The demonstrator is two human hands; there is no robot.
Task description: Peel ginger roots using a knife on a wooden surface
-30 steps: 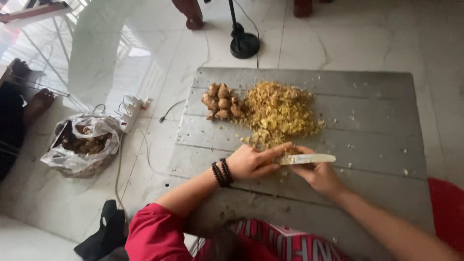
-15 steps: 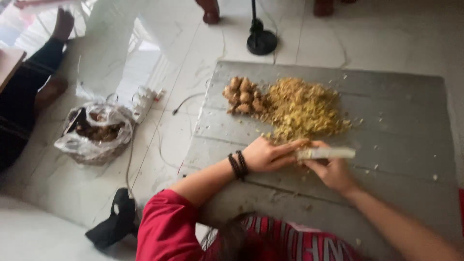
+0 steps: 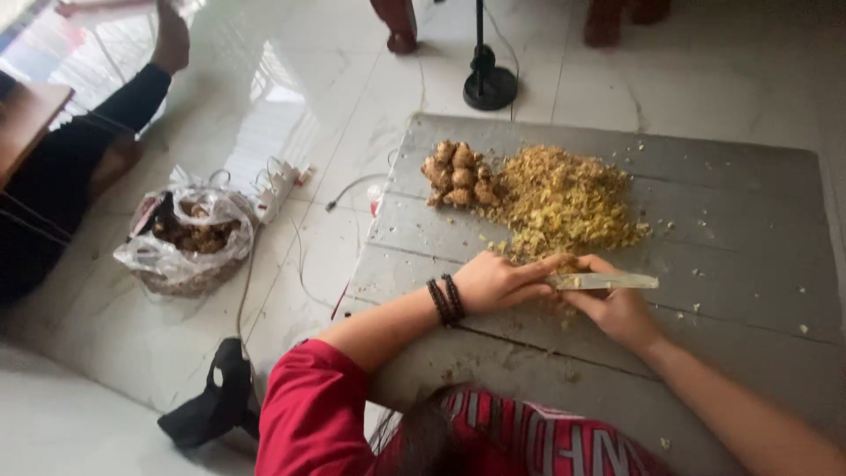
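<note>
Chopping stage in hand, judged from the spread of cuttings. Right hand [image 3: 617, 308] wrapped around the handle of a long pale-bladed knife [image 3: 604, 281]; blade lying flat, long axis left–right across the grey wooden board [image 3: 749, 220], tip pointing right. Left hand [image 3: 498, 280] with fingers pressed together, laid against the blade's near end; whether pinching a piece beneath, cannot tell. Heap of yellow chopped root [image 3: 564, 198] just beyond the hands, whole brown knobbly roots [image 3: 456, 174] touching its left edge. Next stroke calls for fingertips kept clear of the edge.
</note>
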